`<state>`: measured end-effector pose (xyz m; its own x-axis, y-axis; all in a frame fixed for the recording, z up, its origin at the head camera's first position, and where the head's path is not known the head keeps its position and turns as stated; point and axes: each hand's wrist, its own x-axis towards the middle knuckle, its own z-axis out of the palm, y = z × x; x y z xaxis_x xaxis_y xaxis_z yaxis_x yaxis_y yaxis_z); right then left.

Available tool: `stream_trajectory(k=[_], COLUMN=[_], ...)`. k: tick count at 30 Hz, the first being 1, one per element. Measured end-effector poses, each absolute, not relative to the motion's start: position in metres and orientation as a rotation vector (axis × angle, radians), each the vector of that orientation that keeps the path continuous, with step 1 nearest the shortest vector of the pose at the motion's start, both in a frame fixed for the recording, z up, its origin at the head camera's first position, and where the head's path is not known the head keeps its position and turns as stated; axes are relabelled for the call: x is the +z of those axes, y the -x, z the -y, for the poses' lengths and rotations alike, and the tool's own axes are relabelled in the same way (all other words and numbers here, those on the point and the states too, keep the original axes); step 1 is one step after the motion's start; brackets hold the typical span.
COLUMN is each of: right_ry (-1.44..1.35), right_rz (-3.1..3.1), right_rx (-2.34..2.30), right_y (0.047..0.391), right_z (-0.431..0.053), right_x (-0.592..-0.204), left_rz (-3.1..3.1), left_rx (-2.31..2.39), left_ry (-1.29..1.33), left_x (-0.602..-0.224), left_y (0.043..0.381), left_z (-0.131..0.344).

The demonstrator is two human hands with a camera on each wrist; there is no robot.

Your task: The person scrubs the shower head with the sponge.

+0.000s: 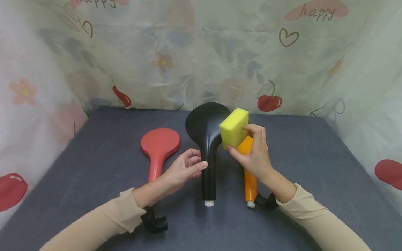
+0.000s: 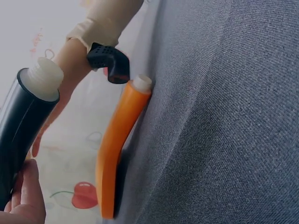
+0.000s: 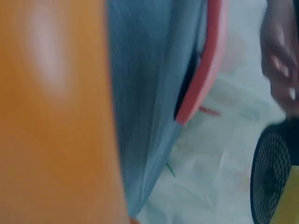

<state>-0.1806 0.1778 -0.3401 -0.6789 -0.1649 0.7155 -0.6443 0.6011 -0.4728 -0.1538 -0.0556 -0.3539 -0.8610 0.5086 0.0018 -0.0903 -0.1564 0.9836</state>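
Observation:
My left hand [image 1: 185, 169] grips the handle of a black shower head [image 1: 208, 139], held up off the table with its smooth back towards the head camera. A pale threaded end shows at the bottom of that handle in the left wrist view. In the right wrist view its round face is dotted with small nozzles. Between thumb and fingers my right hand [image 1: 257, 153] pinches a yellow sponge block [image 1: 233, 127] by the right edge of the black head. Whether the sponge touches the head I cannot tell.
A red shower head [image 1: 160, 143] lies on the dark grey table [image 1: 298, 150] to the left. Behind my right hand lies an orange shower head [image 1: 250, 184], partly hidden. Black cameras are strapped at both wrists. A printed curtain [image 1: 204, 52] hangs along the back and sides.

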Motion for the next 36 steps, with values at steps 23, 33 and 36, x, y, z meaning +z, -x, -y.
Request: stream_trajectory(k=[23, 33, 36], right_ry=[-0.49, -0.681, -0.693], right_rz=[2.279, 2.199, 2.176], right_rx=[1.456, 1.358, 1.33], right_y=[0.2, 0.183, 0.184], right_z=[-0.192, -0.186, -0.186], right_x=[-0.32, -0.329, -0.329], left_rz=[-1.554, -1.597, -1.595], left_rx=[2.123, 2.109, 2.106], left_ry=[-0.6, -0.607, -0.61], left_x=[-0.35, -0.349, -0.349], left_y=[0.151, 0.152, 0.152], left_z=[0.056, 0.057, 0.057])
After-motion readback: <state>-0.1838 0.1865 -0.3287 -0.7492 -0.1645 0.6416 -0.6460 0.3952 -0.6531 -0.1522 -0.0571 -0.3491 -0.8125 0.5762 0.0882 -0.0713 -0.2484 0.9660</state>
